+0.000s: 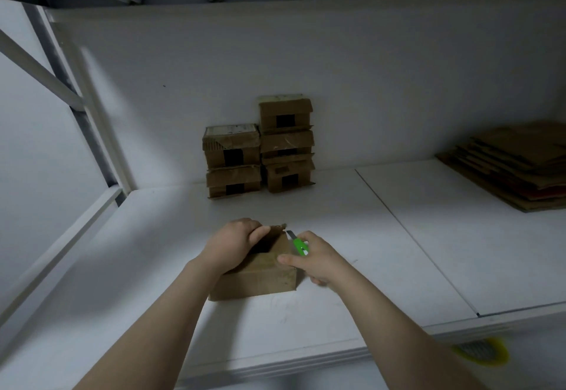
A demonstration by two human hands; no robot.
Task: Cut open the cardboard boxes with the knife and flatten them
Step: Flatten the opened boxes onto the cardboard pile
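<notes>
A person's two bare arms reach forward over a white shelf [337, 221] in a dim storage space. Near the front edge, in the middle, sits a small brown open box [260, 279], its top gaping.

The left hand [235, 245] grips the box's far left rim, fingers curled over the edge. The right hand [318, 262] is at the box's right side, fingers wrapped around a green knife [298, 244], with the thumb resting on the near right top corner. The short blade points away, just beside the far right corner of the box.

The box looks light and empty, so it would probably slide or tip if cut without a steadying hand. Its walls seem fairly stiff, though the worn rims suggest soft, tired cardboard that will fold easily once a corner seam is slit. The best hold is likely a top rim on the side away from the blade, as the left hand has it now.

Against the far wall stand five more closed boxes [232, 148] of similar size: a stack of two on the left, touching a stack of three on the right. With the one in hand, that makes six boxes. There is one knife.

At the far right lies one pile of flattened cardboard [514, 166]; it has several layers, too dim to count. Below the shelf's near right edge, a yellow object [481, 351] shows partly; what it is cannot be told.
</notes>
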